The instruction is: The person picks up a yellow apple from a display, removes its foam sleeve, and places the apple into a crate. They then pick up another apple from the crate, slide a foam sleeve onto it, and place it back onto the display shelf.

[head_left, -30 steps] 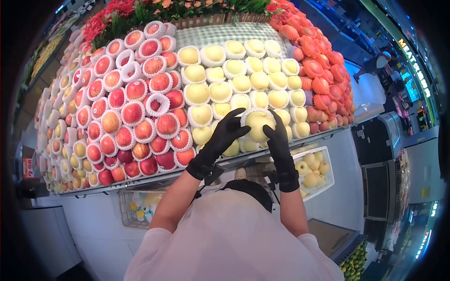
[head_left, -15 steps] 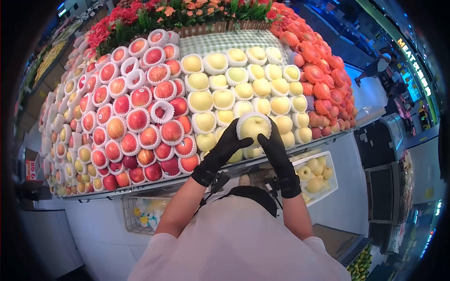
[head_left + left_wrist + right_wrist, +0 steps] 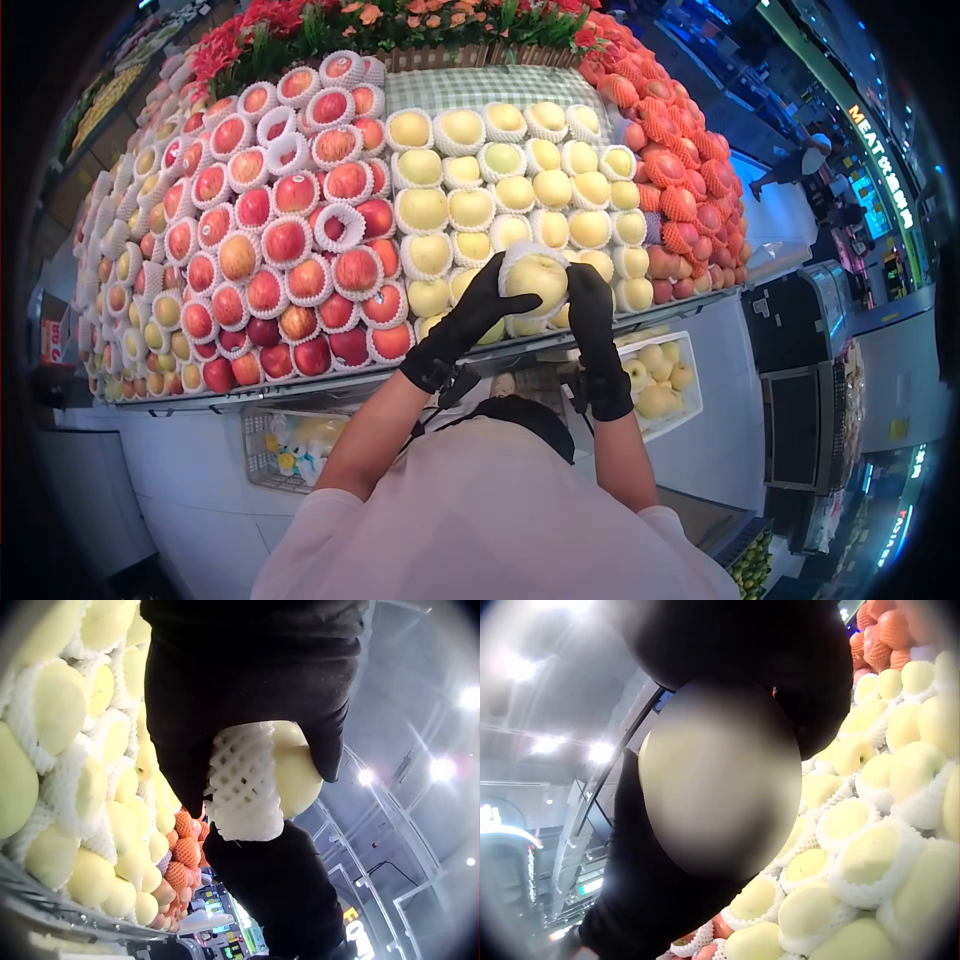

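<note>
Both my hands wear black gloves and hold a pale yellow pear (image 3: 540, 283) in front of the display. My left hand (image 3: 484, 312) grips the pear's left side, its thumb across the near face. On the other side, my right hand (image 3: 592, 312) curls its fingers against the fruit. A white foam net (image 3: 244, 784) wraps part of the pear in the left wrist view, and bare yellow skin shows beside it. The right wrist view has the pear (image 3: 720, 780) large and blurred beneath the right hand. Behind it stand rows of similar yellow pears (image 3: 468, 208) in foam nets.
Red apples (image 3: 285, 240) in white nets fill the left of the sloped stand. Fruit in orange nets (image 3: 680, 205) is piled at right. Below the stand's front edge are a white crate (image 3: 690, 398) of yellow pears and a grey basket (image 3: 262, 455). Flowers (image 3: 420, 28) line the back.
The pear rose slightly and tilted, then came a little lower and left. My right thumb moved off its near face, and the right fingers are now drawn in at its right side.
</note>
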Demonstrator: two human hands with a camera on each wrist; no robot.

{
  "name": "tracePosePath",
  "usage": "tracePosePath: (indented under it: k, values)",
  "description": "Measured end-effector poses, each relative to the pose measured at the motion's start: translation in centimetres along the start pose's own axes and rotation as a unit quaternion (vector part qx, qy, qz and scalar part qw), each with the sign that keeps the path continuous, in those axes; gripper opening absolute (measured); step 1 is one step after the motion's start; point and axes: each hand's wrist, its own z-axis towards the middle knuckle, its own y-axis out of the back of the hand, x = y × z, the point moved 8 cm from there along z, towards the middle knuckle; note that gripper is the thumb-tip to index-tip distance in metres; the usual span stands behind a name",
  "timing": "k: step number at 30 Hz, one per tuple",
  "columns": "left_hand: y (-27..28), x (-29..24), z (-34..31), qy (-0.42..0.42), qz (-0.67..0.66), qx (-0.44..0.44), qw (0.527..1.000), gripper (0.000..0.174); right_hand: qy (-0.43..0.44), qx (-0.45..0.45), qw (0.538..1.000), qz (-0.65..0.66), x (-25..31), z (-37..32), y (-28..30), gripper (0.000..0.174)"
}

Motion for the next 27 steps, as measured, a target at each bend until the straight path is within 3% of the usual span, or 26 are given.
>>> tracePosePath:
  k: [4,13,16,22,27]
  values:
    - [-0.1,0.5,0.1,0.01,-0.007,-0.004,1.0,0.074,0.069,-0.088,0.992,-0.055,2.2,-0.8,0.6,0.018]
    - [0.5,0.1,-0.1,-0.002,-0.006,-0.024,1.0,0.071,0.195,-0.123,0.968,-0.101,7.4,-2.7,0.3,0.012]
    - [0.4,0.2,-0.3,0.0,-0.029,-0.037,0.999,0.072,0.199,-0.103,0.968,-0.112,6.8,-2.8,0.4,0.016]
    - [0.8,-0.2,-0.5,-0.023,-0.037,-0.055,0.998,0.077,0.074,-0.065,0.992,0.08,4.7,-1.9,0.2,0.026]
    - [0.8,-1.2,-0.6,-0.05,-0.012,-0.057,0.997,0.082,0.052,-0.061,0.995,0.06,3.7,-1.8,0.1,0.018]
